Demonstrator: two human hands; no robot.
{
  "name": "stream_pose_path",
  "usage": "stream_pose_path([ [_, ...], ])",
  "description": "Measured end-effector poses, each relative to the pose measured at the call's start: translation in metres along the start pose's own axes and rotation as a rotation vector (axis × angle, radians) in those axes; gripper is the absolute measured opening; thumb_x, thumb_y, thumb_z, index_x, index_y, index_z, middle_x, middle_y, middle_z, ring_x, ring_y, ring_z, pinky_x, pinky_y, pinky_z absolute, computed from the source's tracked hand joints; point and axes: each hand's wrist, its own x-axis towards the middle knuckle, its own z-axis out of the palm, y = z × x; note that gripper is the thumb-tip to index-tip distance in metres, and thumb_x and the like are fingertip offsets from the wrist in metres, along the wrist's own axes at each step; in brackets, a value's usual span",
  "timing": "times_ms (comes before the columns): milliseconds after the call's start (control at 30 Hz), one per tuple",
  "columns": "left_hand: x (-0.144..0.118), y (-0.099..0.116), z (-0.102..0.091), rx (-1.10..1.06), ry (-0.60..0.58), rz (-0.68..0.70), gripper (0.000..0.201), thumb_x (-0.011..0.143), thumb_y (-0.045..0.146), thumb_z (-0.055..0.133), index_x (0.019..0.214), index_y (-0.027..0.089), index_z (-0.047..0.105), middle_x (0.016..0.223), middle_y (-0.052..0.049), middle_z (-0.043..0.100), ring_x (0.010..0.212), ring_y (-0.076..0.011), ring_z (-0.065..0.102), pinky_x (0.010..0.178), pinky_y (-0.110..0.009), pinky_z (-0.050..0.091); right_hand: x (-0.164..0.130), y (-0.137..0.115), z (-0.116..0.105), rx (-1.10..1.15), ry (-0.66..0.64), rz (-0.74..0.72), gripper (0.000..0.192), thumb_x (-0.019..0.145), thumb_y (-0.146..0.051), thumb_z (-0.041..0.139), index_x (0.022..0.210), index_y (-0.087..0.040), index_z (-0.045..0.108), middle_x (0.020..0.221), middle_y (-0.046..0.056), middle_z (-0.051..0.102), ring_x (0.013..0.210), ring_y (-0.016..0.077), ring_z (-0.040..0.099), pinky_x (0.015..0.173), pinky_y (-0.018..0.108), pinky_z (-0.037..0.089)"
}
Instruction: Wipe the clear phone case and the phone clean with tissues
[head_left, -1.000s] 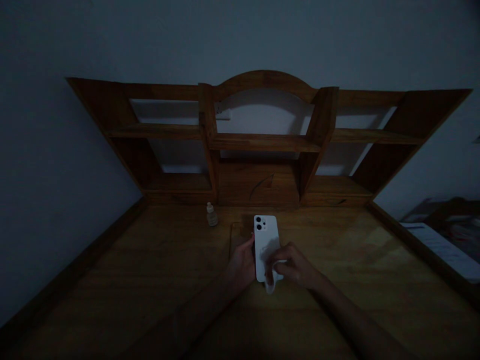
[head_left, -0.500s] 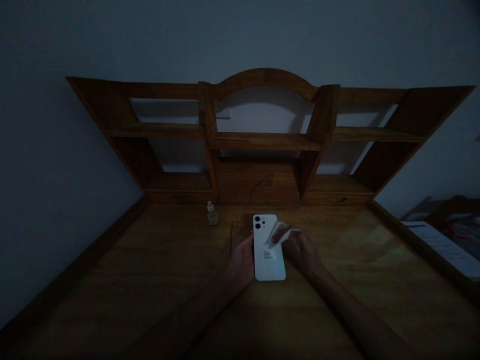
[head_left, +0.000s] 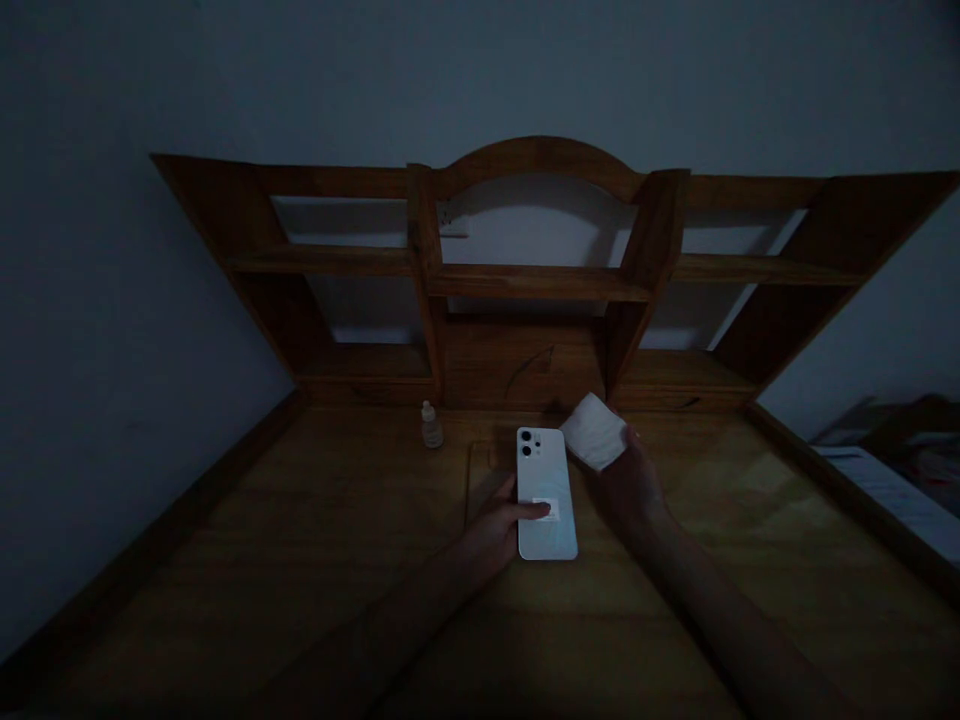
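Note:
A white smartphone [head_left: 551, 470] faces back side up, its camera lenses at the far end and a small label on its lower half. My left hand [head_left: 495, 525] grips it from the left edge, with a finger or thumb laid across the label. To the right of the phone, my right hand [head_left: 636, 480] is closed on a folded white tissue [head_left: 595, 432], held apart from the phone. Partly hidden behind the phone and left hand, a flat, thin-edged rectangular item [head_left: 480, 470] lies on the desk; its kind is unclear.
A small dropper bottle [head_left: 431, 427] stands upright on the wooden desk [head_left: 360, 500], left of the phone. Along the back rises a wooden shelf unit [head_left: 540, 283]. Papers [head_left: 892, 495] lie beyond the desk's right edge. The room is dim.
My right hand has lifted the tissue off the phone's back, away to the right and farther back. A digit of my left hand now lies over the label.

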Motion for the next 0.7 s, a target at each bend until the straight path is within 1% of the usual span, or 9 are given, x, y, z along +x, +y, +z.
stream_pose_path([
  [67, -0.001, 0.000, -0.001, 0.028, -0.028, -0.011, 0.064, 0.058, 0.002, 0.077, 0.118, 0.018, 0.060, 0.110, -0.011, 0.070, 0.099, -0.0281, 0.065, 0.087, -0.041, 0.051, 0.001, 0.001, 0.000, -0.079, -0.063, 0.009, 0.044, 0.087, -0.050, 0.053, 0.126, -0.031, 0.062, 0.123, 0.002, 0.070, 0.126, 0.0219, 0.058, 0.108, 0.047, 0.044],
  [167, -0.003, 0.002, 0.000, 0.056, -0.033, -0.018, 0.068, 0.056, -0.001, 0.076, 0.119, 0.018, 0.059, 0.108, -0.010, 0.070, 0.098, -0.0277, 0.065, 0.085, -0.041, 0.051, 0.005, 0.005, -0.003, -0.190, -0.152, -0.008, 0.045, 0.086, -0.054, 0.055, 0.125, -0.032, 0.062, 0.123, 0.001, 0.070, 0.127, 0.0216, 0.057, 0.112, 0.045, 0.042],
  [267, -0.003, 0.002, 0.001, 0.067, -0.052, -0.019, 0.070, 0.055, -0.002, 0.075, 0.119, 0.018, 0.059, 0.110, -0.010, 0.069, 0.101, -0.0281, 0.064, 0.085, -0.041, 0.052, 0.004, 0.013, -0.005, -0.255, -0.214, -0.041, 0.045, 0.088, -0.057, 0.054, 0.125, -0.033, 0.061, 0.126, 0.000, 0.068, 0.127, 0.0208, 0.057, 0.113, 0.043, 0.041],
  [367, -0.003, 0.003, 0.002, 0.063, -0.055, -0.025, 0.069, 0.054, -0.003, 0.075, 0.118, 0.018, 0.059, 0.113, -0.010, 0.069, 0.102, -0.0284, 0.064, 0.087, -0.041, 0.052, -0.004, 0.020, -0.001, -0.280, -0.253, -0.037, 0.044, 0.089, -0.055, 0.054, 0.127, -0.034, 0.059, 0.132, -0.001, 0.065, 0.124, 0.0212, 0.059, 0.111, 0.043, 0.042],
  [433, -0.003, 0.004, 0.004, 0.060, -0.048, -0.033, 0.070, 0.054, -0.004, 0.075, 0.118, 0.018, 0.059, 0.113, -0.010, 0.069, 0.101, -0.0279, 0.064, 0.087, -0.040, 0.051, -0.011, 0.022, 0.003, -0.293, -0.257, -0.029, 0.043, 0.089, -0.055, 0.055, 0.128, -0.035, 0.059, 0.133, -0.001, 0.064, 0.121, 0.0225, 0.061, 0.107, 0.044, 0.045],
  [500, -0.003, 0.006, 0.005, 0.061, -0.044, -0.043, 0.072, 0.053, -0.004, 0.074, 0.119, 0.018, 0.058, 0.111, -0.010, 0.069, 0.099, -0.0275, 0.064, 0.086, -0.041, 0.052, -0.017, 0.022, 0.007, -0.323, -0.255, -0.025, 0.042, 0.089, -0.054, 0.056, 0.126, -0.034, 0.060, 0.130, 0.000, 0.066, 0.119, 0.0239, 0.063, 0.104, 0.044, 0.048],
  [633, -0.004, 0.006, 0.005, 0.074, -0.051, -0.036, 0.070, 0.053, -0.003, 0.074, 0.118, 0.017, 0.059, 0.108, -0.011, 0.070, 0.098, -0.0273, 0.064, 0.085, -0.040, 0.052, -0.020, 0.020, 0.004, -0.401, -0.167, 0.028, 0.034, 0.086, -0.045, 0.063, 0.113, -0.024, 0.068, 0.109, 0.005, 0.075, 0.108, 0.0264, 0.068, 0.096, 0.042, 0.053],
  [700, -0.003, 0.005, 0.003, 0.079, -0.071, -0.023, 0.070, 0.053, -0.003, 0.074, 0.118, 0.017, 0.059, 0.110, -0.011, 0.069, 0.101, -0.0280, 0.064, 0.086, -0.040, 0.052, -0.020, 0.020, 0.000, -0.433, -0.139, 0.058, 0.032, 0.084, -0.041, 0.067, 0.108, -0.020, 0.069, 0.104, 0.007, 0.076, 0.098, 0.0273, 0.071, 0.089, 0.041, 0.056],
])
